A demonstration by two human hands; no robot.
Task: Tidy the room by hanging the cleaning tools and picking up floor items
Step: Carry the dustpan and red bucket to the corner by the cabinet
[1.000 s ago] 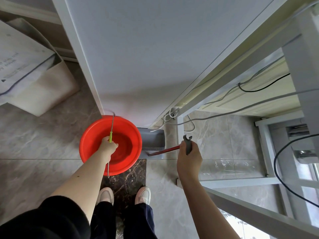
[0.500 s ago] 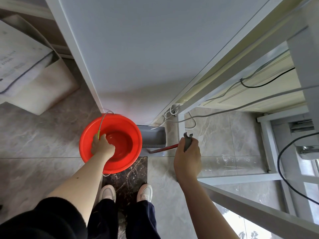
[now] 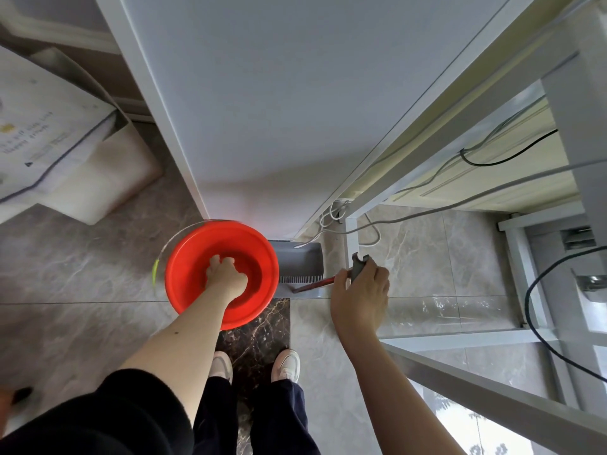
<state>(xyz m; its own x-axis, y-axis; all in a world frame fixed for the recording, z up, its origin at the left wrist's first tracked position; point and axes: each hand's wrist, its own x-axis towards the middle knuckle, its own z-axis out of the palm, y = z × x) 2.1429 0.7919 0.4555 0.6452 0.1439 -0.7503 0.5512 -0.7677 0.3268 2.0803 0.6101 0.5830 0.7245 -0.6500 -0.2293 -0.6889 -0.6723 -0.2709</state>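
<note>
A red bucket [image 3: 184,274] stands on the tiled floor against the white wall. Its wire handle with a green grip [image 3: 155,268] lies down along the bucket's left rim. My left hand [image 3: 226,274] hovers over the bucket's mouth with loosely curled fingers and holds nothing. To the right of the bucket stands a grey dustpan [image 3: 300,261] with comb teeth. Its red shaft [image 3: 313,285] rises to a grey end cap, which my right hand [image 3: 361,293] grips.
A white box with a printed bag [image 3: 65,159] sits on the floor at the left. A white metal frame [image 3: 351,231] with loose grey, white and black cables [image 3: 532,307] fills the right side. My two shoes [image 3: 285,364] stand on a dark marble strip.
My left hand has let go of the bucket's wire handle, which has dropped to the left rim. The hand now hangs over the bucket's middle. My right hand has stayed on the dustpan handle.
</note>
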